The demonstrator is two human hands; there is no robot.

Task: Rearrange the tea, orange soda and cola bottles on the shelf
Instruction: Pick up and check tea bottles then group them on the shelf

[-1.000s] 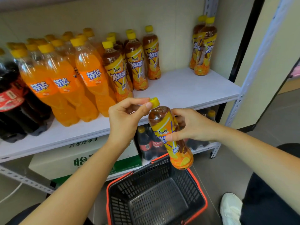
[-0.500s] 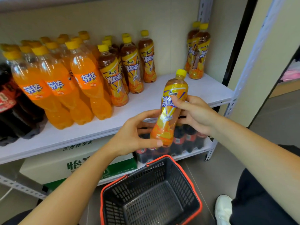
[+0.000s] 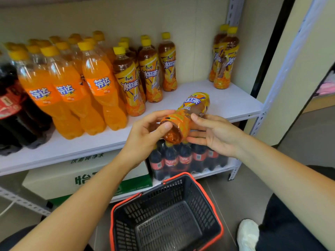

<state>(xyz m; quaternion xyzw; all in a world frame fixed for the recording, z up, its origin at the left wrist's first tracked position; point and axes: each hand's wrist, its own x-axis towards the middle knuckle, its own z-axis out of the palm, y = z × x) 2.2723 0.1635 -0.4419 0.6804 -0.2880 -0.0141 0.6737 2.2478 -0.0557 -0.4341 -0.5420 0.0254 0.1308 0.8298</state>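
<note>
One tea bottle (image 3: 192,108) over the shelf (image 3: 228,104) edge (left hand (image 3: 145,135), fingers clamped on its base; right hand (image 3: 217,137), fingers straight alongside).

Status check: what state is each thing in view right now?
Held tea bottle: tipped over, base toward camera, cap hidden.
Left hand: grips its base.
Right hand: straight fingers touch its side.
Orange sodas: upright, capped, on shelf.
Shelved teas: upright, capped.
Colas: upright, shelf's left end.
Basket: on floor, empty.
</note>
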